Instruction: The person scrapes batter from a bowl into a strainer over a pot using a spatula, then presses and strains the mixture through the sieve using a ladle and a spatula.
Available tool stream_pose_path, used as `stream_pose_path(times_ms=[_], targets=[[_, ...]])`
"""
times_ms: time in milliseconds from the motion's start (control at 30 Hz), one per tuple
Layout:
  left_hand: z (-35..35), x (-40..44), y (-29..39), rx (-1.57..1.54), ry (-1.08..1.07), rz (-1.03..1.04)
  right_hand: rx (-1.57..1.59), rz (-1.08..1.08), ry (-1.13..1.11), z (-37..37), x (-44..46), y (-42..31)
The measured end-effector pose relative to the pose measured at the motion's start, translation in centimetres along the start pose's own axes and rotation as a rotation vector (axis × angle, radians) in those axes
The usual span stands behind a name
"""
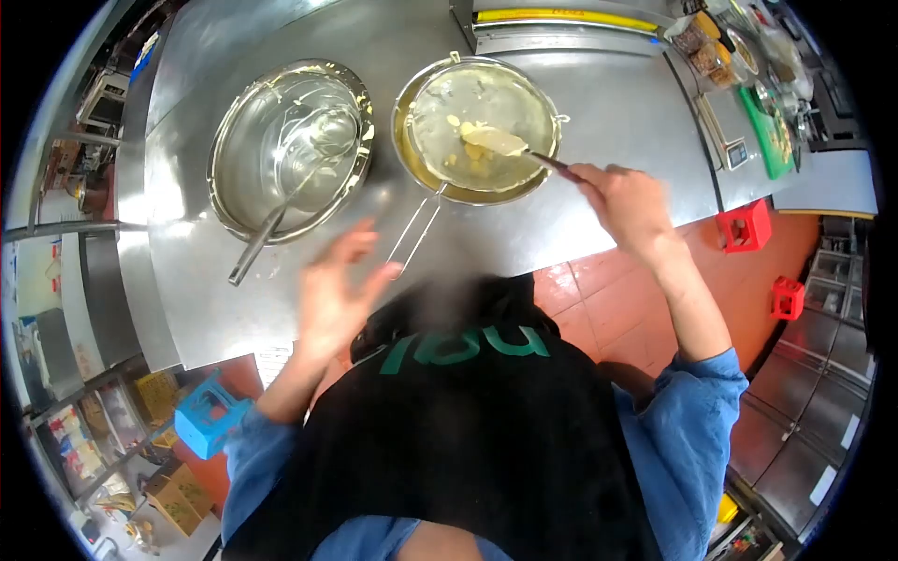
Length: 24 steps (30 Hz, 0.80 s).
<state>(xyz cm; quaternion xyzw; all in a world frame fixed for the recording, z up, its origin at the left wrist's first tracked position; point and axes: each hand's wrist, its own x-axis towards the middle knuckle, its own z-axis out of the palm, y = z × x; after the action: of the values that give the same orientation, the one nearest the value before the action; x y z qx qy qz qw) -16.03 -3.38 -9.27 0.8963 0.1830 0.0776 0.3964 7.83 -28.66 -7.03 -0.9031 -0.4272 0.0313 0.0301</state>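
Note:
My right hand (629, 206) is closed around the handle of a spatula (496, 141), whose pale, coated blade rests inside a round sieve (440, 112). Soft yellow lumps (479, 161) lie on the mesh beside the blade. The sieve sits over a metal bowl (496, 196), and its wire handle (419, 224) sticks out toward me. Close to the end of that handle, my left hand (327, 304) is open and slightly blurred, fingers apart; whether it touches the wire I cannot tell.
At left stands a larger, cream-smeared metal bowl (217, 178) with a whisk (257, 245) leaning in it. A yellow roll-shaped bar (566, 16) lies at the back. A scale (735, 152) and a green cutting board (773, 150) are at right. Red (745, 226) and blue (208, 416) stools stand below.

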Motion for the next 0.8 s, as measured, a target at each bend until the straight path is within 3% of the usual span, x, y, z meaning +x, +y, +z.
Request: stream_pose_path(times_ms=[67, 167, 267, 367, 500, 600, 667, 800], targets=[[5.1, 2.0, -2.3, -0.091, -0.157, -0.098, 0.116, -0.020, -0.030, 0.3, 0.6, -0.3], [7.0, 5.6, -4.0, -0.848, -0.549, -0.571, 0.143, 0.001, -0.117, -3.5, 0.6, -0.8], [6.9, 6.9, -4.1, -1.004, -0.690, -0.662, 0.141, -0.074, -0.282, -5.8, -0.3, -0.3], [7.3, 6.3, -1.1, -0.751, -0.443, -0.713, 0.103, -0.174, -0.134, -3.4, 0.9, -2.0], [5.8, 5.2, 0.3, -0.659, -0.345, -0.667, -0.091, -0.058, 0.091, -1.0, 2.6, -2.5], [5.2, 5.1, 0.5, -0.648, -0.180, -0.577, 0.038, -0.145, 0.005, -4.2, -0.9, -2.9], [5.1, 5.4, 0.9, -0.668, -0.188, -0.601, 0.099, -0.185, -0.042, -5.5, -1.6, -5.0], [4.3, 5.1, 2.2, -0.603, -0.243, -0.535, -0.145, -0.066, 0.292, -0.5, 3.2, -2.9]])
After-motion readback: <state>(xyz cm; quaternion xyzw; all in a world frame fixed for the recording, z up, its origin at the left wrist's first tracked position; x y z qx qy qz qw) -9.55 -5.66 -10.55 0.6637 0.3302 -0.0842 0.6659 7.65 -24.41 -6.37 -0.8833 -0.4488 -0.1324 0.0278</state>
